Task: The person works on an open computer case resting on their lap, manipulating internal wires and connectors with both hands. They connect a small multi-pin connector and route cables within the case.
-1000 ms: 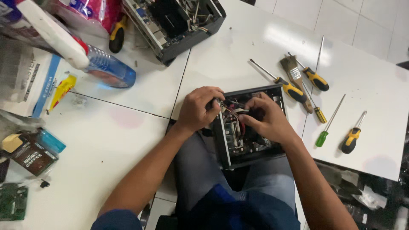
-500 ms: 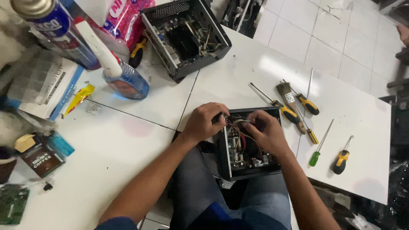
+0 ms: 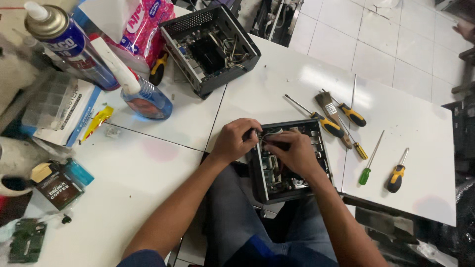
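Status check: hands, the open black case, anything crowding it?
Left hand on the open black case top-left edge. Right hand inside, fingers among wires; grip unclear. Screwdrivers lie just right of it, apart.

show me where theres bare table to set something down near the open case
Bare white top lies left of the left hand, toward the coffee sachet, and right of the yellow-handled screwdriver. Crowded: the screwdriver cluster beside the open case, and the back-left corner around the spray can.

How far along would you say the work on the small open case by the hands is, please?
Done: the small case is open, its insides bare. In hand: the left hand steadies its edge while the right hand works among the wires inside. Left: no cover is on it, and the screwdrivers lie out on the table.
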